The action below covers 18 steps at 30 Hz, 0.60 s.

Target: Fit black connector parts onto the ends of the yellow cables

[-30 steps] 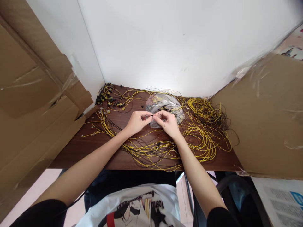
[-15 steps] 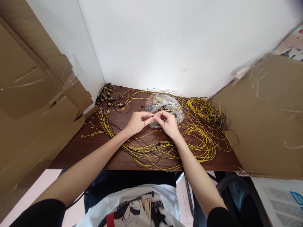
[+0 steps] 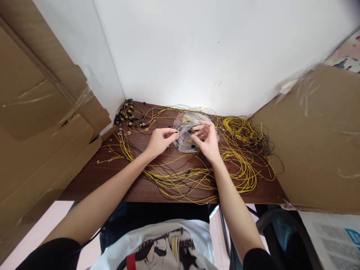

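A small black piece (image 3: 176, 132), too small to name exactly, is pinched between the thumb and forefinger of my left hand (image 3: 161, 141). To its right, my right hand (image 3: 207, 141) is open, thumb and fingers apart, over a clear plastic bag (image 3: 182, 145). Small dark and yellow parts show in the bag, partly hidden by my right hand. A thin dark wire curves between the two hands; whether my right fingers touch it I cannot make out. Below my wrists, yellow and black wires (image 3: 180, 180) run across the brown table (image 3: 92, 183).
Black connectors with yellow parts (image 3: 128, 114) lie in the far left corner. At the right is a tangled coil of yellow wire (image 3: 239, 129). Cardboard stands on the left (image 3: 42, 112) and right (image 3: 309, 150), with a white wall (image 3: 180, 56) behind.
My hands were together at a small dark piece over the bag. Now my right hand has moved right and opened, and the left has shifted slightly left with the black piece.
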Tool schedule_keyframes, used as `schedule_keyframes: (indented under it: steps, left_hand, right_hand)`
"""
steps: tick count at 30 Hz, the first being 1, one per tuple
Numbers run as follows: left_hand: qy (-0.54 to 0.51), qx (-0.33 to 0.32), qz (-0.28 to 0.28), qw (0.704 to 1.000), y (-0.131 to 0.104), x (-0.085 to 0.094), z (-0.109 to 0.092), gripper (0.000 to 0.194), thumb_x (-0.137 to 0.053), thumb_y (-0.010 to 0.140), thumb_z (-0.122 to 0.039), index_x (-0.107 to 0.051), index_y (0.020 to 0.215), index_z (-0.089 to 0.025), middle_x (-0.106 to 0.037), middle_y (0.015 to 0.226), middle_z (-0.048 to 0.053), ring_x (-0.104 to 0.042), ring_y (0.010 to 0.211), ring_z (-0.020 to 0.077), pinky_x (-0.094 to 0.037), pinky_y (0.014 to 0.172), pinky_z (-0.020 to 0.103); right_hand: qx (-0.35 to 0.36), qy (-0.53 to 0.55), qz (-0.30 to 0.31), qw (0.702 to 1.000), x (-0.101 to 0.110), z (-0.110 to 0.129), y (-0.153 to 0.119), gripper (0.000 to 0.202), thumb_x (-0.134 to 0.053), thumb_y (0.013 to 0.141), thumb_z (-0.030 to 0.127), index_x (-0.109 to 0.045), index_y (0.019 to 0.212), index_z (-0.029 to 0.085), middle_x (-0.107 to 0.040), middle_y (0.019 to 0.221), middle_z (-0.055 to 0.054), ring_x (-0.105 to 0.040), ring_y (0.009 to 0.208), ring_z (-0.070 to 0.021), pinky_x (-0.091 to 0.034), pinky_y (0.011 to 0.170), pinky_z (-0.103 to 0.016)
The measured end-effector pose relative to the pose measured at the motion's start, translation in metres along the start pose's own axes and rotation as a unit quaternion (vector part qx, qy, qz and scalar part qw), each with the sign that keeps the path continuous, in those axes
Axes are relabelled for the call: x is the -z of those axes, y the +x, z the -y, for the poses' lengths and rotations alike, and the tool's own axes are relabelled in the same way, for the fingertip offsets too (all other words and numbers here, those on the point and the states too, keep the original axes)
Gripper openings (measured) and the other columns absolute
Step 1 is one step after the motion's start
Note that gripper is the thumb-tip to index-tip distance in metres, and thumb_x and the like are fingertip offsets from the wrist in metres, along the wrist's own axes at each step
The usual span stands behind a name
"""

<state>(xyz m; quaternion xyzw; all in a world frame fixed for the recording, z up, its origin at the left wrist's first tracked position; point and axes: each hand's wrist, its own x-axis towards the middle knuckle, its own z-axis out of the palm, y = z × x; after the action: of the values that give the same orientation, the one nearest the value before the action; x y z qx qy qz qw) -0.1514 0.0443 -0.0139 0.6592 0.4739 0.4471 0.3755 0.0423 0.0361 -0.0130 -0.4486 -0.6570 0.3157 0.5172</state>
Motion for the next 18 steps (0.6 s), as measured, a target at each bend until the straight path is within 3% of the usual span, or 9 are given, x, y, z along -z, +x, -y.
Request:
schedule_keyframes:
  steps: [6,11,14,18]
  left_hand:
    - [-0.043,0.016,0.005,0.999,-0.001,0.0,-0.003,0.03,-0.059,0.073,-0.036,-0.07,0.084,-0.009,-0.067,0.069,0.006,-0.043,0.042,0.006,-0.036,0.04,0.018]
    - [-0.085,0.04,-0.012,0.996,0.001,0.0,-0.002,0.031,-0.061,0.071,-0.038,-0.067,0.082,-0.01,-0.067,0.07,0.007,-0.043,0.044,0.0058,-0.037,0.039,0.017]
    - [-0.086,0.051,-0.003,0.995,0.001,0.0,0.0,0.031,-0.061,0.07,-0.038,-0.067,0.081,-0.01,-0.066,0.071,0.007,-0.044,0.046,0.0067,-0.038,0.039,0.017]
    - [-0.054,0.043,0.009,0.998,0.0,-0.001,0.002,0.031,-0.06,0.072,-0.036,-0.068,0.084,-0.009,-0.066,0.071,0.006,-0.043,0.045,0.0066,-0.037,0.04,0.018]
  right_hand:
    - [0.015,0.01,0.024,1.0,0.003,0.011,-0.003,0.041,-0.063,0.074,0.027,-0.036,0.106,0.026,-0.06,0.111,-0.007,-0.061,0.088,-0.0162,-0.049,0.071,-0.029]
    - [-0.002,-0.012,-0.043,0.999,0.006,0.01,-0.002,0.015,-0.05,0.081,0.024,-0.048,0.096,0.023,-0.067,0.097,-0.005,-0.063,0.081,-0.0162,-0.049,0.072,-0.031]
    - [-0.014,-0.065,-0.054,0.996,0.008,0.005,-0.001,0.013,-0.046,0.08,0.021,-0.059,0.08,0.019,-0.069,0.085,-0.004,-0.063,0.073,-0.0165,-0.048,0.067,-0.03]
    - [-0.017,-0.187,-0.018,0.982,0.007,0.003,-0.001,0.017,-0.051,0.077,0.018,-0.067,0.082,0.019,-0.07,0.08,-0.003,-0.059,0.063,-0.0161,-0.045,0.063,-0.03]
